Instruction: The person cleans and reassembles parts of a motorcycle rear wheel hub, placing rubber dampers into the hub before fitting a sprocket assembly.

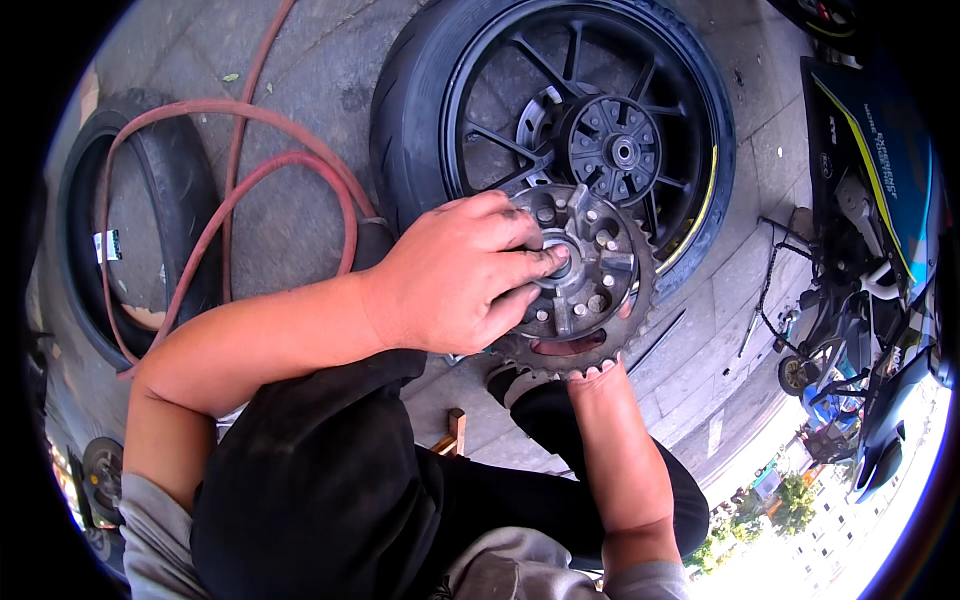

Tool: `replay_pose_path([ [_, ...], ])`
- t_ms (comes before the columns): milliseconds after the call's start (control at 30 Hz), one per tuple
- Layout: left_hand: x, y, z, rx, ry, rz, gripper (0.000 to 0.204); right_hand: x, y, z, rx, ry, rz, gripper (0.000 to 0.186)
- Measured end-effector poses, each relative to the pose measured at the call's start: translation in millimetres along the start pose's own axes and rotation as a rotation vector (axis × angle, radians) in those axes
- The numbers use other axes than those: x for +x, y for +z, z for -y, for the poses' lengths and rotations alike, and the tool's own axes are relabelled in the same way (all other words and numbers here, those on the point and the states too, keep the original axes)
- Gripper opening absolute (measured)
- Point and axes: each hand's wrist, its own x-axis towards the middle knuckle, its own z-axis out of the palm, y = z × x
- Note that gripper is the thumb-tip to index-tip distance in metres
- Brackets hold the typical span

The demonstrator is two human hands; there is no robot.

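Observation:
A toothed rear sprocket [648, 262] on a round metal carrier with ribs and bolt ends is held up over my knees. My left hand [460, 265] lies across its left side, fingers bent and pressed together with the tips at the centre hub [563, 262]. Whether a small part sits under those fingertips is hidden. From below, my right hand [597, 376] supports the sprocket's near edge; parts of its fingers show through the slots, and the rest is covered. Just beyond lies a black motorcycle wheel [620, 150] with its tyre, hub facing up.
A loose tyre [185, 190] lies at the left, with a red hose [240, 108] looped over it and across the paving. At the right stands a motorcycle [870, 170], a hanging chain [768, 290] beside it. A thin rod [660, 342] lies on the ground near the sprocket.

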Motion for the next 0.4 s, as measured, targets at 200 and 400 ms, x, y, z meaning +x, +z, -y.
replay_pose_path([
  [200,-8,-32,3,-0.01,-0.086,-0.045,0.031,35,25,-28,0.073,0.042,0.1,0.104],
  [400,-31,-45,18,-0.447,-0.771,-0.391,0.063,57,32,-33,0.058,0.09,0.227,0.114],
])
